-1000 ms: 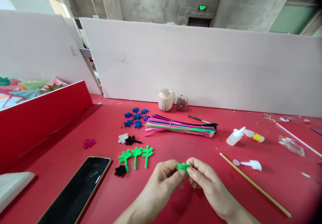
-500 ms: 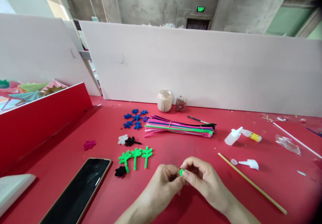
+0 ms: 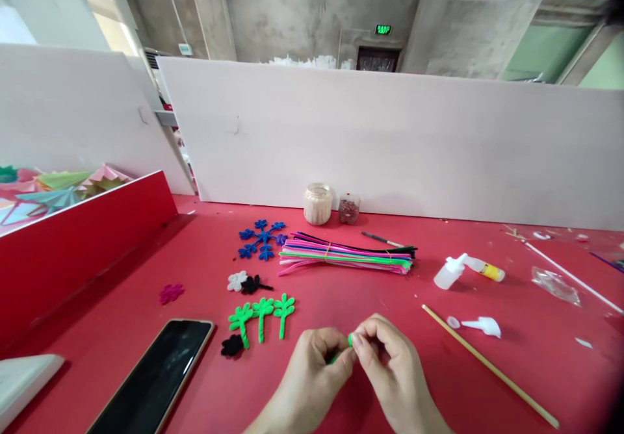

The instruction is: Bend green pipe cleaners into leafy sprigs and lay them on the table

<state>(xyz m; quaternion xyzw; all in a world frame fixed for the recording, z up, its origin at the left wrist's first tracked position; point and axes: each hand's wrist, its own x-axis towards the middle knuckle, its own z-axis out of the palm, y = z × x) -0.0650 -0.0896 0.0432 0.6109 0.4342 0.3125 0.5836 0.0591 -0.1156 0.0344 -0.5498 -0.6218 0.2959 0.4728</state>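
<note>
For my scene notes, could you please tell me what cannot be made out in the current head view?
In the head view:
Green piece: mostly covered by the left hand and right hand; shape unclear.
Phone: lower end cut off by the bottom edge.
White object: cut off by the left edge.
Yellow label: print too small to read.

The red table (image 3: 336, 297) carries three green flower shapes (image 3: 262, 308) left of the fingers (image 3: 363, 352), a phone (image 3: 156, 372) farther left, bundled fuzzy stems (image 3: 348, 256) beyond the fingers, and a wooden stick (image 3: 487, 364) to their right.

Craft workshop: pipe-cleaner bundle (image 3: 346, 256), squeeze bottle (image 3: 446, 276), concrete wall (image 3: 292, 15)
</note>
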